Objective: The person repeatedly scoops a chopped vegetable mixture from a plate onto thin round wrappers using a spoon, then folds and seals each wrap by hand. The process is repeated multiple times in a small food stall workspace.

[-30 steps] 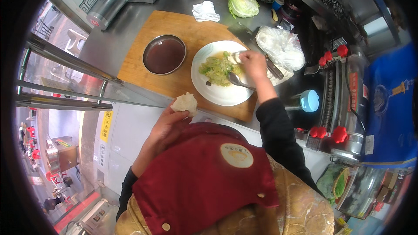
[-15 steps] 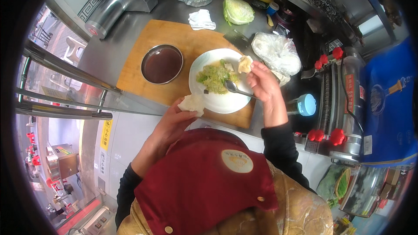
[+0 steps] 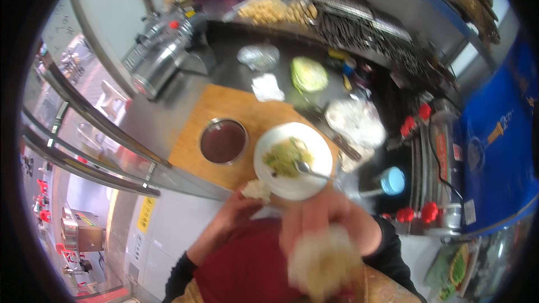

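Close to the camera, blurred, my right hand point(image 3: 331, 213) is closed on a torn piece of steamed bun point(image 3: 325, 261), pale with a yellowish torn side. Lower left of the plate, my left hand point(image 3: 236, 210) grips another white bun piece point(image 3: 257, 189). The white plate point(image 3: 297, 192) holds chopped green and pale vegetables point(image 3: 281, 157). A metal spoon point(image 3: 306, 169) rests in it, handle over the right rim. Left of the plate stands a round bowl point(image 3: 245, 137) of dark reddish-brown liquid. Both stand on a wooden cutting board point(image 3: 196, 115).
Beyond the board lie a white cloth point(image 3: 268, 87), a clear plastic bag point(image 3: 258, 57) and a cabbage point(image 3: 309, 74). To the right are a white plastic bag point(image 3: 355, 123), a knife handle point(image 3: 347, 147), a blue-lidded cup point(image 3: 393, 181) and a red-knobbed machine point(image 3: 429, 212). A metal grinder point(image 3: 165, 64) stands far left.
My right hand has brought its bun piece from above the plate's right side back toward the camera. The view has tilted up, showing more of the back shelf. My left hand still holds its piece.
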Demonstrator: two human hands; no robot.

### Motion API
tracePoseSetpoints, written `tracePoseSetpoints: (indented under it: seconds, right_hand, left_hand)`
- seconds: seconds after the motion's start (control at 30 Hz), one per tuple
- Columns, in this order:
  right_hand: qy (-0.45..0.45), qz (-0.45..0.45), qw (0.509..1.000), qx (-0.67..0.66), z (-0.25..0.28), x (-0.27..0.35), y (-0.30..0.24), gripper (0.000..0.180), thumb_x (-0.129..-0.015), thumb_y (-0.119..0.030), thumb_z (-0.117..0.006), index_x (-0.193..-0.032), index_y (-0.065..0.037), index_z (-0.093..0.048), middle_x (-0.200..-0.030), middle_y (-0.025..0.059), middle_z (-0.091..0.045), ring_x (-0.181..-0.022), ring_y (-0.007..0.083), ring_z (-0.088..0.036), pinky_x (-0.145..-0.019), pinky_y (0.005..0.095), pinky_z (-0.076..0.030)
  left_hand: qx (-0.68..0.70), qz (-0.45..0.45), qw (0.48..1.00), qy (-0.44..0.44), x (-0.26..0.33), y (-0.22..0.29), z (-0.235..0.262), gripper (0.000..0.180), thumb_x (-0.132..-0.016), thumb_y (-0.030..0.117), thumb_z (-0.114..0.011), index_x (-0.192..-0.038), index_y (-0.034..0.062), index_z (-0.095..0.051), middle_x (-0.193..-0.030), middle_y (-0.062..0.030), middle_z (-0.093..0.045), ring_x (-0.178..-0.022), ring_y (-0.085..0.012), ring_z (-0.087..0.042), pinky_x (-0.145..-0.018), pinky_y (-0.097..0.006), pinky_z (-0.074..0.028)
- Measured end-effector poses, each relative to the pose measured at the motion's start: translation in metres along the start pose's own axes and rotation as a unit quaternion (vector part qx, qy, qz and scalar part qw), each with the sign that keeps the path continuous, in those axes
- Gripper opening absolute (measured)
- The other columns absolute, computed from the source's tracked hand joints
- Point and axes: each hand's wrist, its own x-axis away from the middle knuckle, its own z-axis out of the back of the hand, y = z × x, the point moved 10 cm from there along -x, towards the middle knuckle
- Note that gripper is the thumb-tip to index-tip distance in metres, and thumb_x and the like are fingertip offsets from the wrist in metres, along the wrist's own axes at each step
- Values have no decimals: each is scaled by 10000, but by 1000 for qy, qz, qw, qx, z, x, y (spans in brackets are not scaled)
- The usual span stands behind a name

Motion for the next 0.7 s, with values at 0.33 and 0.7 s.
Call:
tracePoseSetpoints:
  seconds: [0.33,0.7]
  right_hand:
    - [-409,32,909,69,-125,-11,23,134,-906,-96,-619,-925,23,-677,-911,114,-586,-795,215,-552,-695,300,-432]
    - [86,-70,965,236,81,-32,55,206,-947,-131,-530,-913,47,-627,-814,75,-592,-682,121,-515,-593,227,-399]
  left_hand:
    - [-7,3,999,52,29,5,25,461,-905,79,-568,-1349,31,-453,-1229,-30,-555,-1114,-117,-520,-951,-254,-422]
    - [56,-62,993,86,71,40,45,481,-910,78,-593,-1368,50,-447,-1227,-31,-556,-1106,-123,-523,-964,-253,-421]
